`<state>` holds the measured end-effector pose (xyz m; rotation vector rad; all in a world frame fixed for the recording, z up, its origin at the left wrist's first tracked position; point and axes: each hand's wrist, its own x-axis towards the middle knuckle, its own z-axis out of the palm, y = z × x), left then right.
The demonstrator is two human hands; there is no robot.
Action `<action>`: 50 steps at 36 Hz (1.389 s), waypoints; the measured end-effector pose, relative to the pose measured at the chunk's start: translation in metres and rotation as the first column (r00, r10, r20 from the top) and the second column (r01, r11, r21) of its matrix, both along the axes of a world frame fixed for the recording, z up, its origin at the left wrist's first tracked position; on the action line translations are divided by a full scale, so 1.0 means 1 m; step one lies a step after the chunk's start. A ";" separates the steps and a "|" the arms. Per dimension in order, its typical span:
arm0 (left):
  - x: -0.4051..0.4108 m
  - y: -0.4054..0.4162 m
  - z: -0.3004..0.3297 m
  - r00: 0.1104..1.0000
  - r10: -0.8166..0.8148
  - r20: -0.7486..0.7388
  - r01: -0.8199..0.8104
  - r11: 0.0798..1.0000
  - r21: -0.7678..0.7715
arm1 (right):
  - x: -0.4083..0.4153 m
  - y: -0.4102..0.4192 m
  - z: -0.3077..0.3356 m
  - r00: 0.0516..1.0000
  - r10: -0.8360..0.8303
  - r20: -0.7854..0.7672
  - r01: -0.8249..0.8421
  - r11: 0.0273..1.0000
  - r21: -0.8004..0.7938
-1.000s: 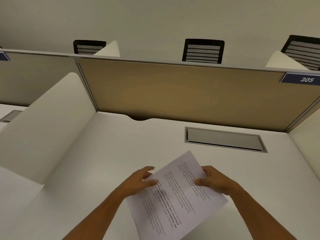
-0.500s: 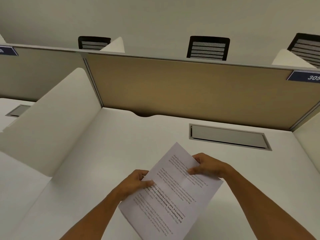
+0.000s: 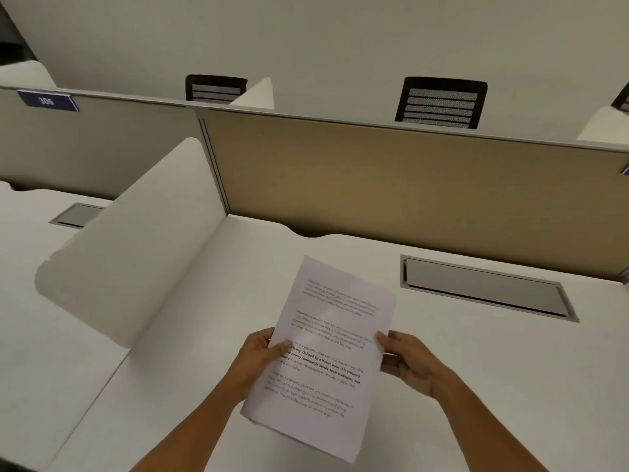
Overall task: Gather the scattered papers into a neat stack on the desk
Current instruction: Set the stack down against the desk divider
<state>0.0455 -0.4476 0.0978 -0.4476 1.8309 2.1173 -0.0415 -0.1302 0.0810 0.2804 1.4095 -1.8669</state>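
A stack of white printed papers (image 3: 326,356) is held up over the white desk (image 3: 218,301), tilted slightly to the right. My left hand (image 3: 258,359) grips its left edge, thumb on the printed face. My right hand (image 3: 408,362) pinches the right edge at about the same height. Both forearms reach in from the bottom of the view. How many sheets the stack holds cannot be told.
A white side divider (image 3: 136,253) bounds the desk on the left and a tan back panel (image 3: 408,192) stands behind. A grey cable hatch (image 3: 483,287) is set into the desk at the right. Black chairs (image 3: 440,102) show beyond the panel.
The papers have turned from a strong rightward slant to nearly upright and lifted. Both hands shifted along the edges to the sides. The view has swung left.
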 end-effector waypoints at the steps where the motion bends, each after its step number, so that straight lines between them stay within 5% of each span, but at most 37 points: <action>1: -0.002 -0.005 0.000 1.000 0.021 -0.001 -0.021 1.000 -0.006 | 0.004 -0.009 -0.003 1.000 0.020 0.006 -0.020 1.000 0.000; 7: -0.021 -0.043 -0.007 0.988 0.154 -0.006 -0.154 0.983 -0.098 | 0.017 -0.064 -0.010 0.988 0.154 -0.014 -0.152 0.983 0.105; 22: -0.085 -0.165 -0.035 0.966 0.254 0.039 -0.202 0.843 -0.498 | -0.009 -0.220 -0.028 0.993 0.061 -0.105 -0.018 0.931 0.365; 50: -0.229 -0.287 -0.108 0.912 0.404 0.075 -0.265 0.718 -0.644 | -0.176 -0.356 -0.088 0.998 -0.007 0.066 -0.027 0.864 0.503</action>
